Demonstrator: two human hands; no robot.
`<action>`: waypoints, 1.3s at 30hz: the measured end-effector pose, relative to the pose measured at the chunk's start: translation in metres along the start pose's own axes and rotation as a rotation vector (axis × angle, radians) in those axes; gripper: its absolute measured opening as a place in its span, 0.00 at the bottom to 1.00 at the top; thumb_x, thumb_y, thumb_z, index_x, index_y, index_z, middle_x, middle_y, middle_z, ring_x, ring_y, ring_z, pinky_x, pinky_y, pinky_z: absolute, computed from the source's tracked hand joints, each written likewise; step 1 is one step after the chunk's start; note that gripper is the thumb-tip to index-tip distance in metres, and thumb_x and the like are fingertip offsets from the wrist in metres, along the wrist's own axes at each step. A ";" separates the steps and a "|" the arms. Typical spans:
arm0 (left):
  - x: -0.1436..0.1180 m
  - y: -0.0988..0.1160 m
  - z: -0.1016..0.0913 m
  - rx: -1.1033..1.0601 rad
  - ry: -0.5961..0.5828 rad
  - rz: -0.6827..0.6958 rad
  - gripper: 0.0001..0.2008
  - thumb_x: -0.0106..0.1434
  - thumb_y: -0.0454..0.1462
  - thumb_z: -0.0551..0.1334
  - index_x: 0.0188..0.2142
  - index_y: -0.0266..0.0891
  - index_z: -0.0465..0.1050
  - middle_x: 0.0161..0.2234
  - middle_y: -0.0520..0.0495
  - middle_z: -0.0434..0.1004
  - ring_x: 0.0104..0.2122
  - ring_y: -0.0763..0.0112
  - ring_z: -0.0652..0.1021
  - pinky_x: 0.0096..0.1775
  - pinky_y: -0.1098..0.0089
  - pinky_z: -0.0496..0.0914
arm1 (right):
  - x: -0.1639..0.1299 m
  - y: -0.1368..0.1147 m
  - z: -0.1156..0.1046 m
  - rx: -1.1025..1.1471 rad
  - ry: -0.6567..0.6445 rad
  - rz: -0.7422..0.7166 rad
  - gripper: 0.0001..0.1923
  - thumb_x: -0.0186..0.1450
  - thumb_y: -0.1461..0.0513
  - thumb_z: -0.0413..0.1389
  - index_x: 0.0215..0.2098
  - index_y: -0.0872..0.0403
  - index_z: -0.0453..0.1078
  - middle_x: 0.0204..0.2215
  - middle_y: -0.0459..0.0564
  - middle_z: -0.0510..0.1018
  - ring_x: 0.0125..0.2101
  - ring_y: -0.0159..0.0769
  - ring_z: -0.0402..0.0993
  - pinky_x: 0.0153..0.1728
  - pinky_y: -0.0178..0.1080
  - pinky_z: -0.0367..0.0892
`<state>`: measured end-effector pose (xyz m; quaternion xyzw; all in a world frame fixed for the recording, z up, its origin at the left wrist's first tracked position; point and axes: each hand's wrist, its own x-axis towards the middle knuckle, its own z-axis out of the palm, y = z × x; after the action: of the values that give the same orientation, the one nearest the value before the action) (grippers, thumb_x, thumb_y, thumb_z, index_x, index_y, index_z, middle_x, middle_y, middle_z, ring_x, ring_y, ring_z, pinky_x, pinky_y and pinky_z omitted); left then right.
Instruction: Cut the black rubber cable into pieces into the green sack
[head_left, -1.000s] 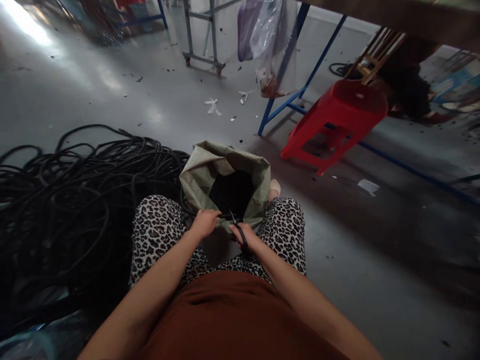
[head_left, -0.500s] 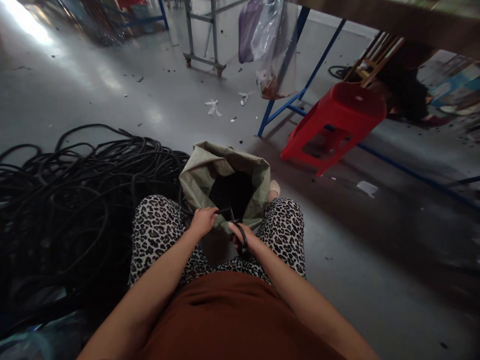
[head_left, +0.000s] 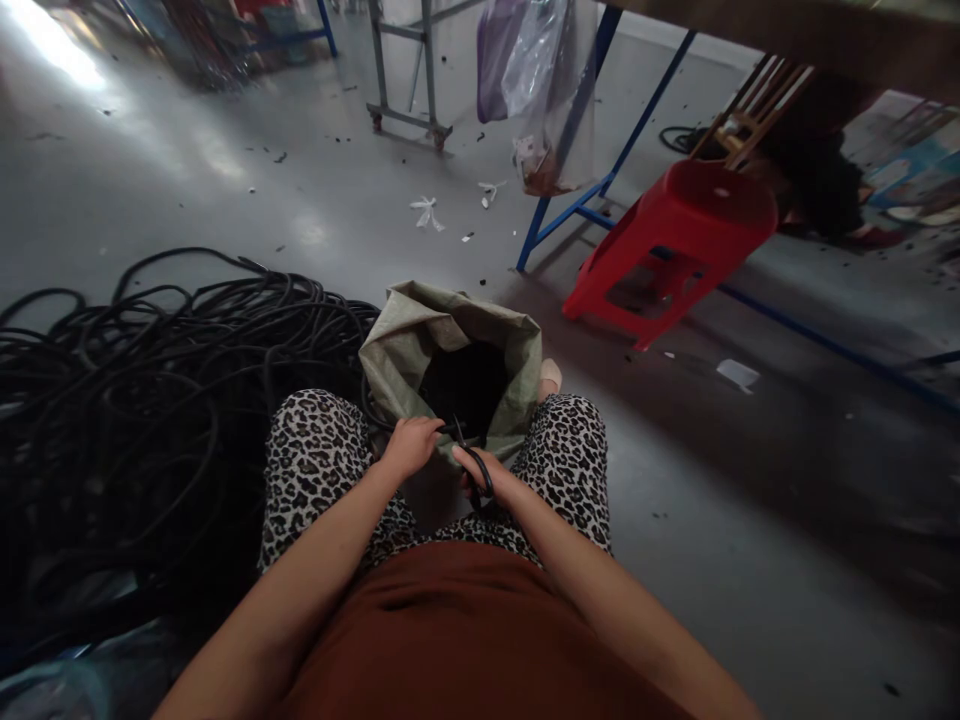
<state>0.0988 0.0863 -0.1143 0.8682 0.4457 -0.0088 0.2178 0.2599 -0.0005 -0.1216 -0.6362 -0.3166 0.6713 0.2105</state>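
**Scissors and black hose over an open sack**

The left hand (head_left: 409, 446) is curled closed around a short end of black hose (head_left: 444, 430), holding it just above the near rim of a green woven sack (head_left: 390, 350) that stands open between the knees. The right hand (head_left: 480, 473) is closed through the dark handles of a pair of scissors (head_left: 471, 455), whose blades point toward the hose end; whether they touch it is too small to tell. The sack's inside is dark. To the left a big tangle of black hose (head_left: 150, 380) lies on the grey floor (head_left: 225, 170). Far right, a red plastic stool (head_left: 675, 240) stands beside a blue table leg (head_left: 570, 170).
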 end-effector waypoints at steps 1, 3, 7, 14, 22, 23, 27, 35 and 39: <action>0.000 0.000 0.000 0.001 -0.001 0.008 0.16 0.63 0.36 0.53 0.48 0.44 0.71 0.41 0.46 0.76 0.42 0.65 0.74 0.44 0.66 0.62 | 0.000 0.000 0.000 0.002 0.000 0.002 0.22 0.65 0.47 0.48 0.41 0.57 0.66 0.16 0.42 0.69 0.12 0.27 0.66 0.13 0.27 0.57; 0.000 0.001 0.000 0.004 -0.007 0.015 0.15 0.63 0.36 0.53 0.48 0.44 0.71 0.41 0.46 0.76 0.42 0.65 0.74 0.44 0.66 0.62 | -0.001 0.000 0.000 0.007 0.000 0.003 0.22 0.65 0.46 0.48 0.41 0.57 0.66 0.16 0.43 0.70 0.12 0.27 0.66 0.13 0.27 0.57; 0.000 0.002 -0.001 0.003 -0.016 0.004 0.15 0.63 0.36 0.53 0.48 0.43 0.71 0.41 0.46 0.76 0.42 0.65 0.74 0.44 0.66 0.62 | -0.002 -0.002 0.000 0.054 -0.010 0.021 0.23 0.66 0.47 0.47 0.43 0.57 0.66 0.17 0.45 0.71 0.13 0.29 0.67 0.13 0.28 0.58; -0.001 0.003 -0.001 0.011 -0.021 0.030 0.15 0.63 0.35 0.53 0.48 0.43 0.70 0.41 0.45 0.76 0.43 0.65 0.74 0.44 0.65 0.62 | -0.001 -0.004 0.001 0.100 -0.007 0.094 0.25 0.65 0.45 0.46 0.45 0.57 0.65 0.18 0.46 0.72 0.14 0.30 0.68 0.14 0.28 0.59; -0.001 0.006 -0.002 0.050 -0.040 0.048 0.15 0.63 0.35 0.53 0.48 0.42 0.70 0.40 0.44 0.76 0.42 0.64 0.74 0.43 0.65 0.62 | -0.002 -0.005 0.002 0.059 0.031 0.059 0.22 0.66 0.47 0.46 0.36 0.59 0.66 0.13 0.44 0.68 0.11 0.28 0.65 0.11 0.28 0.57; -0.001 0.006 -0.002 0.048 -0.040 0.045 0.15 0.62 0.35 0.53 0.48 0.43 0.70 0.40 0.45 0.76 0.42 0.64 0.74 0.43 0.65 0.62 | -0.003 -0.006 0.002 0.049 0.035 0.056 0.22 0.66 0.48 0.47 0.34 0.58 0.66 0.13 0.44 0.68 0.10 0.28 0.65 0.11 0.28 0.57; -0.001 0.006 0.000 0.028 -0.040 0.024 0.15 0.63 0.35 0.53 0.48 0.44 0.70 0.41 0.45 0.76 0.42 0.65 0.74 0.44 0.65 0.63 | -0.005 -0.010 0.002 -0.001 0.080 0.030 0.18 0.66 0.51 0.49 0.31 0.58 0.64 0.11 0.41 0.65 0.09 0.26 0.63 0.10 0.26 0.56; 0.000 -0.006 0.002 0.045 -0.012 -0.005 0.15 0.63 0.36 0.53 0.48 0.43 0.70 0.41 0.45 0.76 0.43 0.64 0.73 0.45 0.65 0.63 | 0.005 -0.002 0.000 -0.035 0.196 -0.023 0.13 0.65 0.56 0.51 0.27 0.57 0.63 0.08 0.37 0.60 0.06 0.25 0.58 0.08 0.26 0.54; 0.000 -0.008 0.001 0.068 -0.023 -0.024 0.15 0.62 0.35 0.53 0.47 0.43 0.71 0.39 0.45 0.76 0.42 0.64 0.74 0.44 0.66 0.64 | 0.002 -0.005 -0.002 -0.014 0.214 -0.008 0.13 0.65 0.57 0.52 0.27 0.57 0.63 0.08 0.37 0.60 0.07 0.24 0.57 0.08 0.26 0.54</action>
<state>0.0927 0.0901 -0.1178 0.8697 0.4528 -0.0364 0.1933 0.2606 0.0050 -0.1194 -0.7043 -0.2998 0.5966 0.2413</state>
